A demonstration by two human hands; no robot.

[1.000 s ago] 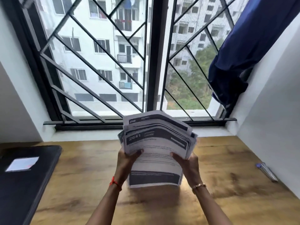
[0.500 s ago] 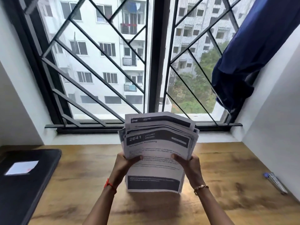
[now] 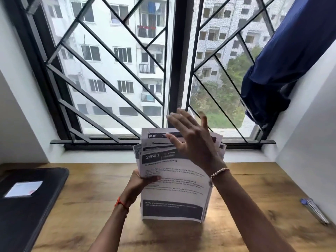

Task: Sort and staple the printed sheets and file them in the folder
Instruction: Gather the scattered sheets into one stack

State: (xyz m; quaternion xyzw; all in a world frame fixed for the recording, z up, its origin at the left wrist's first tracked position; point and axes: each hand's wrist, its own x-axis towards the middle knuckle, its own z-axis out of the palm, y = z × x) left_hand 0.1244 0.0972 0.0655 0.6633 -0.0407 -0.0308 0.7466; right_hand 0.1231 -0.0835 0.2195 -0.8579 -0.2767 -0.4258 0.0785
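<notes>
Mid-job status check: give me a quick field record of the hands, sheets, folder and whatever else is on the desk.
Sheets: one uneven stack, held upright, front sheet reads 2641
Left hand: grips the stack's left edge
Right hand: open, fingers spread, at the stack's top; contact unclear
Folder: black, closed, flat on the table at left
Other: blue-tipped object near right wall, kind unclear

blue curtain (image 3: 283, 60) hangs beside a barred window (image 3: 109, 70) behind the wooden table (image 3: 91, 197).

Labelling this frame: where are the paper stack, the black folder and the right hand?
paper stack (image 3: 174, 186), head view, front sheet's middle
black folder (image 3: 36, 215), head view, bare cover
right hand (image 3: 192, 142), head view, back of hand
</notes>
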